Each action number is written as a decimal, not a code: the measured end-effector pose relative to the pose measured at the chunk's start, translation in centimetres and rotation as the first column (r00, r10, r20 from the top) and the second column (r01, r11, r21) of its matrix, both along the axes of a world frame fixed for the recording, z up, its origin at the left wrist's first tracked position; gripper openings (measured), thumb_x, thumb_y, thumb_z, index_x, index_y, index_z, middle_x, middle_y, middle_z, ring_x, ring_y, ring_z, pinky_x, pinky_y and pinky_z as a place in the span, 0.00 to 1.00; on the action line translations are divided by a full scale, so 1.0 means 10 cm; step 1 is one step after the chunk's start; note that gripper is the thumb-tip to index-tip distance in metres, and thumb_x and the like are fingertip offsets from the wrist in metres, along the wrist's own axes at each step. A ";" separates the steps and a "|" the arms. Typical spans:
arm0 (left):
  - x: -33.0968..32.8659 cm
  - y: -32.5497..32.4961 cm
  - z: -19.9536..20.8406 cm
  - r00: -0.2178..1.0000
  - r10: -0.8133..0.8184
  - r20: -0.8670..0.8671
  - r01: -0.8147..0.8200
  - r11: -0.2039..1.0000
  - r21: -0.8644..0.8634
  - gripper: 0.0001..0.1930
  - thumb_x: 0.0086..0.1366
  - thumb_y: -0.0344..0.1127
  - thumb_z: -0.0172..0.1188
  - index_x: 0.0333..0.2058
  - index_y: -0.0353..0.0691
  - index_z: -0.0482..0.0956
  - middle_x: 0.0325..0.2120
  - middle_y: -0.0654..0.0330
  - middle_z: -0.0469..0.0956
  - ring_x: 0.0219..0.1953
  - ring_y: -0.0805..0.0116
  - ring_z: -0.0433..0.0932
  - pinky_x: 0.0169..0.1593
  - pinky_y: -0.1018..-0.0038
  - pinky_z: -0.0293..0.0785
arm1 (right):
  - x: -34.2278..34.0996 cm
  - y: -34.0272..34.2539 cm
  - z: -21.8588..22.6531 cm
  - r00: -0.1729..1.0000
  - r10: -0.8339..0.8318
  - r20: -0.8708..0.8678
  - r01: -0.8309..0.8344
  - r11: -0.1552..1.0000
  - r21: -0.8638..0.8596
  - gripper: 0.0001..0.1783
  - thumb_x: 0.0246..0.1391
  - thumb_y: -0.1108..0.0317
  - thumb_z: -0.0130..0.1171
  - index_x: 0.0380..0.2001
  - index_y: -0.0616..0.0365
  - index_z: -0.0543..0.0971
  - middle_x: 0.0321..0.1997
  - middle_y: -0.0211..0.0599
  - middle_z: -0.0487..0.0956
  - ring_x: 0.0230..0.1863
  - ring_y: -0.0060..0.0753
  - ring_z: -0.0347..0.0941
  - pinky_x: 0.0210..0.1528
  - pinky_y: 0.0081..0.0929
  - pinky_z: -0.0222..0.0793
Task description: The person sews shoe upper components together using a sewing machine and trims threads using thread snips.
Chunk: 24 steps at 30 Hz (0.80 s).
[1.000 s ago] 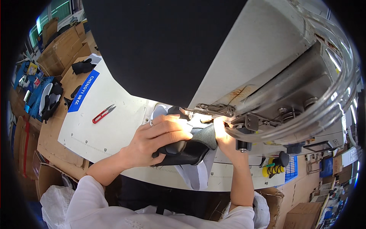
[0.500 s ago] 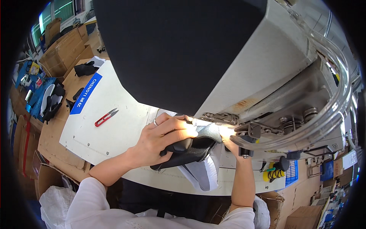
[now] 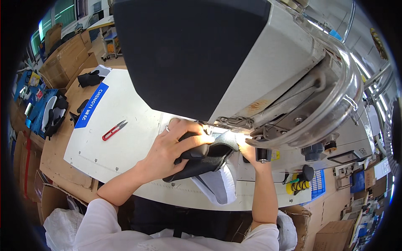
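A shoe upper [image 3: 197,168] in black, grey and white lies beneath the head of a sewing machine [image 3: 247,79]. My left hand [image 3: 169,146], with a ring on one finger, curls round the black part of the upper, thumb toward me and fingertips by the lit needle area. On the other side, my right hand [image 3: 248,152] holds the upper's edge; its fingers are partly hidden by the machine and washed out by the lamp. The grey and white part of the upper hangs toward me. The needle itself is hidden.
Red-handled thread snips [image 3: 114,130] lie on the white table [image 3: 104,146] to the left. More shoe uppers [image 3: 55,112] sit beyond its left edge, near cardboard boxes [image 3: 63,60]. A yellow thread cone [image 3: 298,186] and a blue basket [image 3: 318,184] stand at the right.
The view has shifted a little, so the machine head appears further left. Both hands keep their hold on the upper, with only a slight change in their position.
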<state>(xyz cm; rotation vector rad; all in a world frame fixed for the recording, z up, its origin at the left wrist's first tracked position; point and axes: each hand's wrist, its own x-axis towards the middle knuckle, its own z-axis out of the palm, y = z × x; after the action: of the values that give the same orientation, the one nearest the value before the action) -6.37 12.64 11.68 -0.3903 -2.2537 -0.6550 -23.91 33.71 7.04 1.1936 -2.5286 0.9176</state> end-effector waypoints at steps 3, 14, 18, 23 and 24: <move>0.02 0.01 0.00 0.998 0.054 -0.033 -0.053 0.998 0.023 0.29 0.35 0.17 0.63 0.42 0.41 0.79 0.37 0.59 0.73 0.39 0.59 0.73 0.35 0.70 0.75 | 0.05 -0.04 0.05 0.998 -0.039 -0.053 0.040 0.999 0.023 0.13 0.55 0.60 0.55 0.32 0.60 0.79 0.32 0.39 0.80 0.32 0.40 0.74 0.35 0.37 0.68; 0.33 -0.11 0.14 0.952 -0.158 0.263 -0.144 0.527 0.838 0.08 0.63 0.34 0.62 0.34 0.36 0.75 0.23 0.69 0.71 0.26 0.85 0.67 0.30 0.87 0.62 | 0.52 -0.14 -0.09 0.878 0.109 0.466 0.146 0.865 -0.479 0.08 0.60 0.73 0.52 0.42 0.61 0.75 0.34 0.26 0.76 0.33 0.18 0.69 0.37 0.18 0.64; 0.48 -0.18 0.18 0.965 -0.138 0.221 -0.095 0.603 0.792 0.12 0.61 0.36 0.65 0.32 0.39 0.70 0.23 0.70 0.71 0.26 0.87 0.64 0.29 0.87 0.58 | 0.98 -0.26 0.52 0.599 0.486 0.636 0.014 0.788 -0.615 0.18 0.51 0.70 0.65 0.44 0.64 0.74 0.44 0.33 0.76 0.48 0.21 0.68 0.51 0.17 0.62; 0.59 -0.13 0.03 0.975 -0.166 0.148 -0.009 0.635 0.773 0.13 0.60 0.34 0.66 0.30 0.39 0.69 0.24 0.69 0.70 0.26 0.84 0.64 0.30 0.86 0.60 | 1.25 -0.33 0.47 0.318 0.567 0.760 0.208 0.740 -0.639 0.26 0.40 0.77 0.69 0.45 0.61 0.71 0.38 0.35 0.77 0.34 0.21 0.75 0.43 0.19 0.73; 0.60 -0.11 0.01 0.985 -0.118 0.124 -0.022 0.634 0.773 0.13 0.60 0.34 0.66 0.30 0.39 0.68 0.24 0.68 0.70 0.26 0.84 0.64 0.31 0.85 0.60 | 1.26 -0.34 0.40 0.189 0.621 0.760 0.257 0.716 -0.649 0.29 0.42 0.78 0.69 0.48 0.61 0.68 0.42 0.37 0.76 0.40 0.22 0.74 0.46 0.20 0.72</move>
<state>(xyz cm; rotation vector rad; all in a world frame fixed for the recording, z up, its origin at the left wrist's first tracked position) -0.33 11.58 11.73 0.0503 -1.8613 -1.6486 -11.35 30.30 11.06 0.6761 -2.0226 3.2482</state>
